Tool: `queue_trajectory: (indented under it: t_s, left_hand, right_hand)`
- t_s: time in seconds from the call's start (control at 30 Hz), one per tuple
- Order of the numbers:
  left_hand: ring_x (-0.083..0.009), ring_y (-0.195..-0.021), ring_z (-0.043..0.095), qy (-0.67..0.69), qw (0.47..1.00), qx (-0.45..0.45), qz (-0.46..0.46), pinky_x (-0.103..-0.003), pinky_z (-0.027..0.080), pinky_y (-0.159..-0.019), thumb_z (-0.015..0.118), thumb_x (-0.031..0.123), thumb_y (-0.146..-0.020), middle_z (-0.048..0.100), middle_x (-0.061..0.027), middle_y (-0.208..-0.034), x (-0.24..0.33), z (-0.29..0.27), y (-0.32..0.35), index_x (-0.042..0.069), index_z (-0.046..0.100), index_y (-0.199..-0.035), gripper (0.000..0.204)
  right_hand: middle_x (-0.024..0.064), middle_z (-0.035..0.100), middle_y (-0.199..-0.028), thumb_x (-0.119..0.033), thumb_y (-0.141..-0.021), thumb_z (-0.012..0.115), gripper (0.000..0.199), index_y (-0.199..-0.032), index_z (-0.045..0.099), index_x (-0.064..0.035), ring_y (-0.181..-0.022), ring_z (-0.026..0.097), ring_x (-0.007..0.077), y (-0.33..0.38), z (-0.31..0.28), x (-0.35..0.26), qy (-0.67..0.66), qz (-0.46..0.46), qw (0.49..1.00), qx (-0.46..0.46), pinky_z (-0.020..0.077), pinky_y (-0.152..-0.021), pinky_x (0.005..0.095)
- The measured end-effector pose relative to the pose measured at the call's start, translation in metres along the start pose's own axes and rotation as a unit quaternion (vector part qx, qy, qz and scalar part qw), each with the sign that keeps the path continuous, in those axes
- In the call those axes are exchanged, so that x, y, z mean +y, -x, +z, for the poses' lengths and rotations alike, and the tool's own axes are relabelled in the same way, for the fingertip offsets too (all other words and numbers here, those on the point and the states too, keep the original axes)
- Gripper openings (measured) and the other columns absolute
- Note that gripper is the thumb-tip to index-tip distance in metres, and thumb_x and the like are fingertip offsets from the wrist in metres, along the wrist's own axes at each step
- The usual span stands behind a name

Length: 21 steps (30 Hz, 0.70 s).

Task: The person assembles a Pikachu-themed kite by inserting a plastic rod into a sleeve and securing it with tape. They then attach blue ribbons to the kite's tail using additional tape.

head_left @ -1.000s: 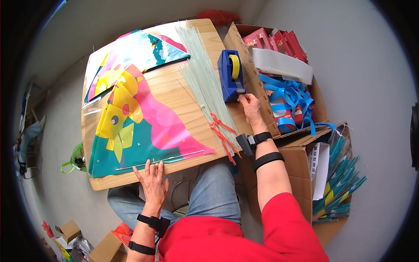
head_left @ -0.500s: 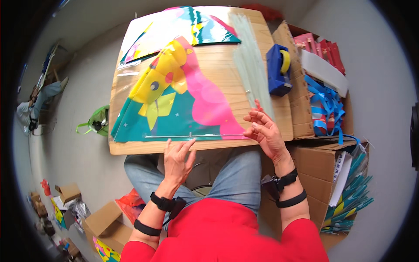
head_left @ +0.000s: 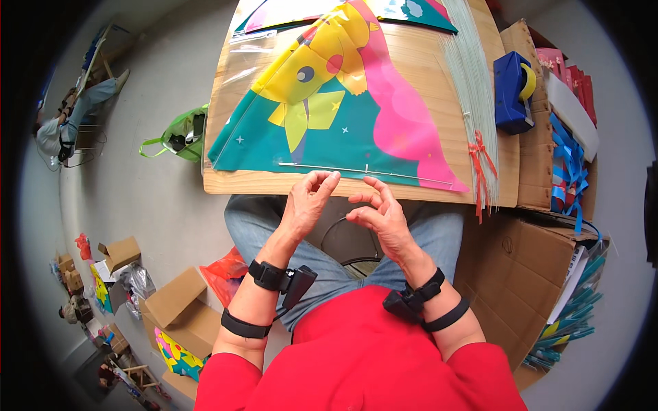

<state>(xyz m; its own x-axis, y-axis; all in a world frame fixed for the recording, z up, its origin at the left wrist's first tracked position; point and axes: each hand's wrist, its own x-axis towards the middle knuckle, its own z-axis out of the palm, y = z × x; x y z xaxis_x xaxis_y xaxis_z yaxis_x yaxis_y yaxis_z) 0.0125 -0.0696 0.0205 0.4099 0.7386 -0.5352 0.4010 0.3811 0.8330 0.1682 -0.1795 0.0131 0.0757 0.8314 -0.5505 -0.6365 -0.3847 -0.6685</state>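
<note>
A triangular kite sheet (head_left: 356, 120) in teal, pink and yellow, printed with a cartoon animal, lies on the wooden table. Along its near edge runs a thin white rod (head_left: 322, 167) with a short upright stub. My left hand (head_left: 305, 205) is at the table's front edge, thumb and forefinger pinched together just below the rod; whatever they hold, if anything, is too small to make out. Beside it my right hand (head_left: 387, 222) has curled fingers held apart from the thumb, with nothing visible between them. Its forefinger tip is close to the rod's stub.
A bundle of pale thin rods (head_left: 469, 82), tied with red string (head_left: 482, 161), lies at the table's right. Next to it stands a blue tape dispenser (head_left: 510, 96). Cardboard boxes (head_left: 514, 274) flank the right side. A green bag (head_left: 181, 133) sits on the floor at left.
My right hand has come left from the kite's right corner to beside my left hand. My left hand's fingers have gone from spread to pinched. The table appears higher and further right.
</note>
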Motion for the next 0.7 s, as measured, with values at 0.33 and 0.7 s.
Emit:
queue_trajectory:
  t_s: [0.33, 0.7]
  left_hand:
    - [-0.0289, -0.097, 0.059, -0.267, 0.905, 0.131, 0.303, -0.038, 0.046, -0.089, 0.06, 0.001, -0.087, 0.062, -0.0106, -0.102, -0.005, 0.009, -0.013, 0.004, 0.063, -0.096, 0.01]
    - [-0.0302, -0.113, 0.055, -0.391, 0.831, 0.089, 0.385, -0.043, 0.04, -0.101, 0.051, -0.015, -0.069, 0.061, -0.0086, -0.121, -0.027, 0.009, -0.025, 0.008, 0.053, -0.127, 0.062]
  right_hand:
    - [0.0164, 0.056, -0.131, 0.003, -0.089, 0.056, 0.012, -0.098, 0.052, -0.0043, -0.087, 0.069, 0.0182, -0.011, -0.006, 0.018, -0.071, -0.045, 0.996, 0.041, 0.0554, -0.084, 0.0324]
    - [0.0147, 0.056, -0.128, 0.004, -0.086, 0.053, 0.011, -0.082, 0.055, -0.0051, -0.072, 0.067, 0.0144, -0.032, -0.013, -0.014, -0.04, 0.028, 0.998, 0.027, 0.0585, -0.074, 0.0305]
